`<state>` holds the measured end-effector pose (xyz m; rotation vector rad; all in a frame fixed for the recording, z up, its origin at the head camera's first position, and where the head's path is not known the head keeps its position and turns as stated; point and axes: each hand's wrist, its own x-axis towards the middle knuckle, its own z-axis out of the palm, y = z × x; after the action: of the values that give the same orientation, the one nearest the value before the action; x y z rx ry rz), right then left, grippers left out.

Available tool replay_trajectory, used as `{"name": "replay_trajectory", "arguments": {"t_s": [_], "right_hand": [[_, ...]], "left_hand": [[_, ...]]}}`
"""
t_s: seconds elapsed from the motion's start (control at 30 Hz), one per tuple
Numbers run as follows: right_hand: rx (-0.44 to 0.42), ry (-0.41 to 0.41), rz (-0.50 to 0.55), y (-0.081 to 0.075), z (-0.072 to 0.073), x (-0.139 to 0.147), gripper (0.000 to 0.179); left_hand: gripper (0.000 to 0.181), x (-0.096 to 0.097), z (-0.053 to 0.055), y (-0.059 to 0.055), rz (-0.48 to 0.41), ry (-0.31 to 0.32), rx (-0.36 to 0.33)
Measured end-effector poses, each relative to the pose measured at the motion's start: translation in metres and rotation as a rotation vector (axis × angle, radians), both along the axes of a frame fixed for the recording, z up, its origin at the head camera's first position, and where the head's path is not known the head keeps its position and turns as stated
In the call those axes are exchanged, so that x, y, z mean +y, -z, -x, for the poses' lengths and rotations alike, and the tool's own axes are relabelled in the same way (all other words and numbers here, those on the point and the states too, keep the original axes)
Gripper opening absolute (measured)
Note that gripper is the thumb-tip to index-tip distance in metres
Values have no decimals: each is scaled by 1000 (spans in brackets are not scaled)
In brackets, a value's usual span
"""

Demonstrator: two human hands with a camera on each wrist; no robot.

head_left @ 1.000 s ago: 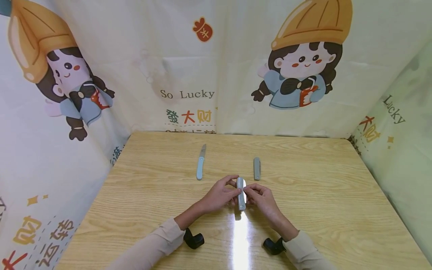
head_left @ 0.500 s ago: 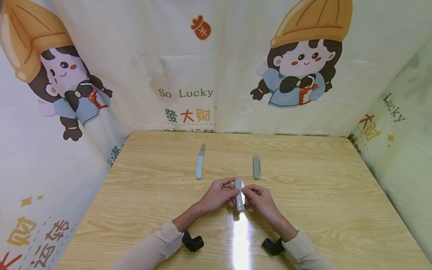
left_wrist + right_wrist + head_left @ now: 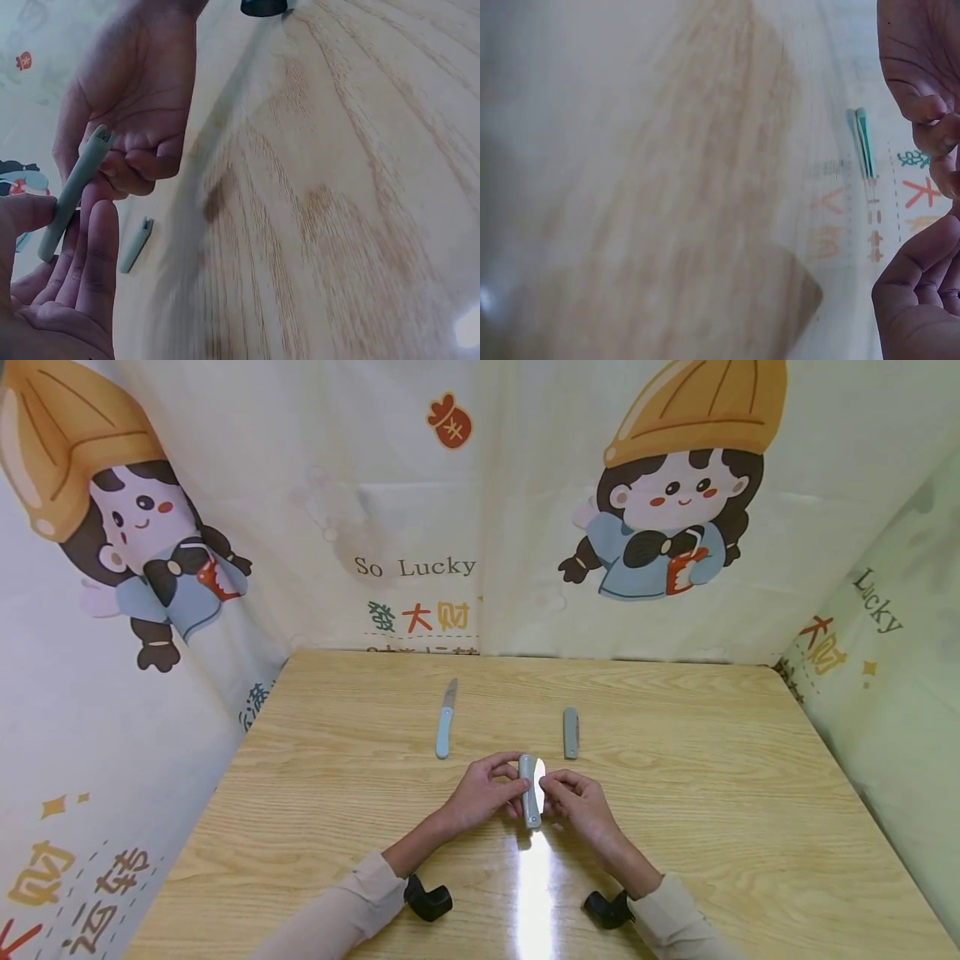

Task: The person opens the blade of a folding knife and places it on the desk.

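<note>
Over the middle of the table, my left hand (image 3: 483,793) holds the grey-green handle of a folding knife (image 3: 528,810), thumb on one side and fingers behind. Its bright blade (image 3: 539,770) stands partly out along the right side of the handle. My right hand (image 3: 588,810) pinches the blade's edge between thumb and finger. In the left wrist view, the knife handle (image 3: 73,191) slants between my left thumb and fingers, with my right hand (image 3: 139,97) beyond it. The right wrist view shows both hands at its right border; the held knife cannot be made out there.
Farther back lie a light blue folding knife (image 3: 444,731), its blade out, and a grey-green folding knife (image 3: 571,733), folded. Black curved wrist pieces (image 3: 429,898) sit below both forearms. A printed curtain (image 3: 517,510) hangs behind the wooden table (image 3: 712,760).
More of the blade shows beside the handle, swung slightly outward. Both hands have shifted very slightly left with the knife. The two knives on the table stay put.
</note>
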<state>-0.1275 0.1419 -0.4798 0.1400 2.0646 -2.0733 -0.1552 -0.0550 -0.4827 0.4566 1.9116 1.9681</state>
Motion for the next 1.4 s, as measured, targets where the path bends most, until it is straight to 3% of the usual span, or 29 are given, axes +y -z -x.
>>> {"name": "replay_trajectory", "arguments": {"t_s": [0.27,0.57,0.77,1.4], "right_hand": [[10,4,9,-2,-1,0,23],[12,-24,42,0,-3,2,32],[26,-14,12,0,-4,3,30],[37,40,-55,1,-4,4,24]], "left_hand": [[51,-2,0,1,-38,9,3],[41,1,-4,1,-20,-21,-21],[30,3,-5,0,12,-42,3],[21,2,-7,2,-53,-35,-33]]}}
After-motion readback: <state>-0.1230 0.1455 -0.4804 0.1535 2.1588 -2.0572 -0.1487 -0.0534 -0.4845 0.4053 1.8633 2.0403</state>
